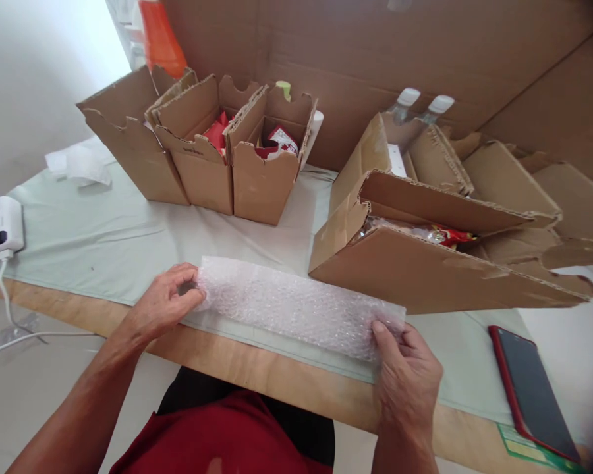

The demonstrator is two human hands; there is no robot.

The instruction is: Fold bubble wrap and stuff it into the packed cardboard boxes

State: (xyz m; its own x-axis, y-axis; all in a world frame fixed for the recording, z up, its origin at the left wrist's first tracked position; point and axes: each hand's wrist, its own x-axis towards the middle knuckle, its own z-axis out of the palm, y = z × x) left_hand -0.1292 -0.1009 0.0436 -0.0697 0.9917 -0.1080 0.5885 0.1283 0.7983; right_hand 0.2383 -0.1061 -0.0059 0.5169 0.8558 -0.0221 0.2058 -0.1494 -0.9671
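Observation:
A long, flat strip of clear bubble wrap (296,306) stretches across the front of the table between my hands. My left hand (170,299) pinches its left end between thumb and fingers. At the other end, my right hand (408,368) grips the strip, thumb on top and fingers curled behind. Close behind the strip's right half stands an open cardboard box (425,276) with a red and clear plastic packet (449,237) inside.
Three open cardboard bins (257,184) stand at the back left, two with red packets. Bottles with white caps (441,104) rise behind the right boxes. A phone (534,388) lies at the right edge; a white device (0,227) with a cable sits far left.

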